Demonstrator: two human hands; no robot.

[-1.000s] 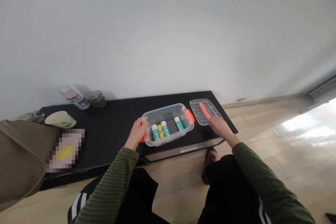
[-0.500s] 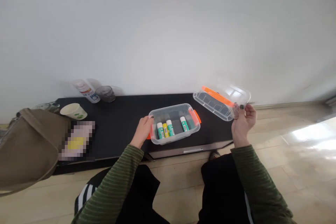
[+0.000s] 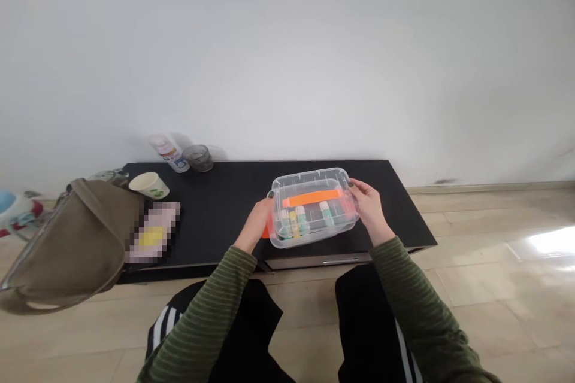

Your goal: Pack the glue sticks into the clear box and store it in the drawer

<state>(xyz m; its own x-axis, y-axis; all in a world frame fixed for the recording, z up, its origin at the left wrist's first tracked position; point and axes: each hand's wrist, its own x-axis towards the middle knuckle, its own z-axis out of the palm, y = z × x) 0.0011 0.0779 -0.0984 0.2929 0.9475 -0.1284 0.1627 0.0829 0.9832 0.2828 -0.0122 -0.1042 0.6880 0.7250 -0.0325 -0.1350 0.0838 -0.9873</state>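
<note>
A clear plastic box (image 3: 309, 238) sits on the black cabinet top, with several glue sticks (image 3: 302, 221) inside, green-white ones and a yellow one. Its clear lid (image 3: 300, 182), with an orange handle (image 3: 312, 198), lies over the box; whether it is fully seated I cannot tell. My left hand (image 3: 257, 222) grips the box's left end by the orange latch, thumb on top near the lid's edge. At the other end, my right hand (image 3: 369, 206) holds the lid's right edge, its fingers partly hidden behind it.
On the black cabinet (image 3: 229, 215) stand a paper cup (image 3: 150, 185), a dark glass (image 3: 198, 159) and a spray can (image 3: 169, 154). A brown bag (image 3: 85, 239) and a blurred-out packet (image 3: 155, 233) are at the left. The wall (image 3: 287, 72) rises behind.
My right hand has brought the lid leftward from the right side and down over the box. My left hand has stayed on the box's left end. The view has shifted slightly right.
</note>
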